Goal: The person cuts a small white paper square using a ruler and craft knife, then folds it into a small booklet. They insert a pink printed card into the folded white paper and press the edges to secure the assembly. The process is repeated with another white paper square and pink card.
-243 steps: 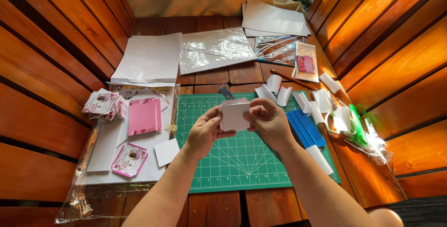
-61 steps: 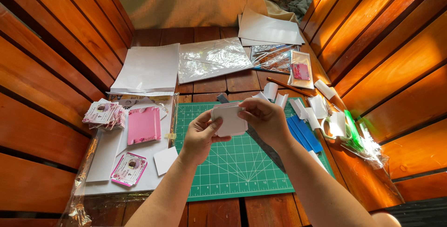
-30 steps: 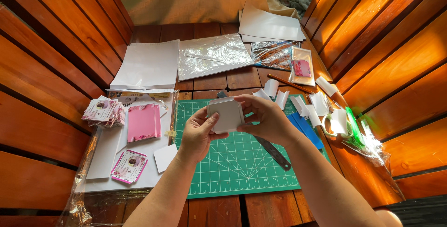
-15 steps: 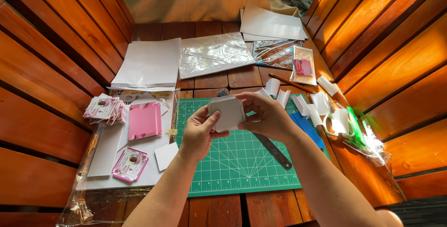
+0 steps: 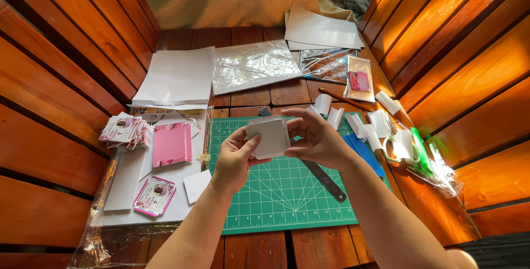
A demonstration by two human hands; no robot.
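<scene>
White folded card (image 5: 269,136) held up in both hands above the green cutting mat (image 5: 287,192).
The left hand (image 5: 234,158) pinches its left edge; the right hand (image 5: 317,139) curls around its right side.

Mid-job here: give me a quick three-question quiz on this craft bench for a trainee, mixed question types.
1. True or false: both hands hold the white folded card piece above the green cutting mat.
2. Which thing lies on the mat under the right forearm? A) a dark metal ruler B) a glue bottle C) a pair of scissors
3. Fill in: the pink card lies to the ___ of the mat.

Key
1. True: the left hand and right hand each have a grip on the white folded card piece, over the green cutting mat.
2. A: the dark metal ruler.
3. Left: the pink card.
</scene>
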